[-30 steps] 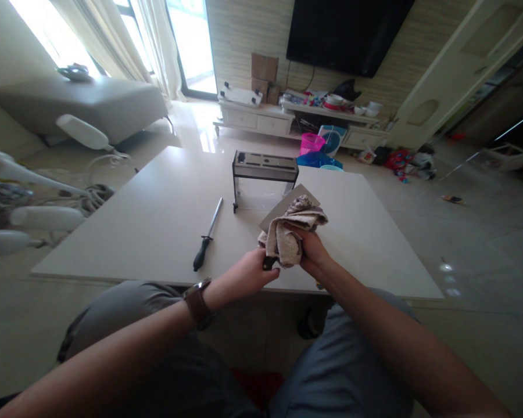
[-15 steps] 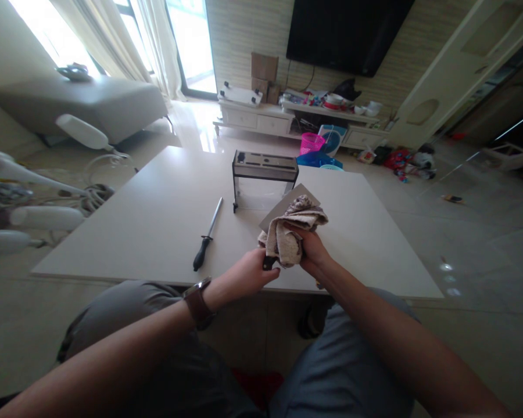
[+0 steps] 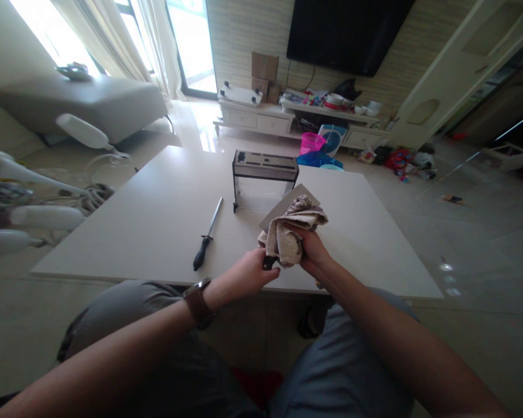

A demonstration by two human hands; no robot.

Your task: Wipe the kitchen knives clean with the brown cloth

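Note:
A broad-bladed knife [image 3: 275, 214] is held over the front of the white table [image 3: 157, 220], its blade partly covered by a crumpled beige and brown cloth [image 3: 283, 241]. My left hand [image 3: 253, 270] is closed around the knife's black handle, below the cloth. My right hand [image 3: 312, 248] grips the cloth against the blade; its fingers are partly hidden under the folds. On the table to the left lies a sharpening steel [image 3: 204, 247] with a black handle. Behind the blade stands a knife block [image 3: 265, 165] with a slotted top and clear front.
White padded arms of some equipment [image 3: 47, 217] stand at the table's left. Beyond the table are a pink basket [image 3: 312, 143], a blue basin, and a low cabinet [image 3: 255, 120] bearing boxes and bowls. My knees are under the table's near edge.

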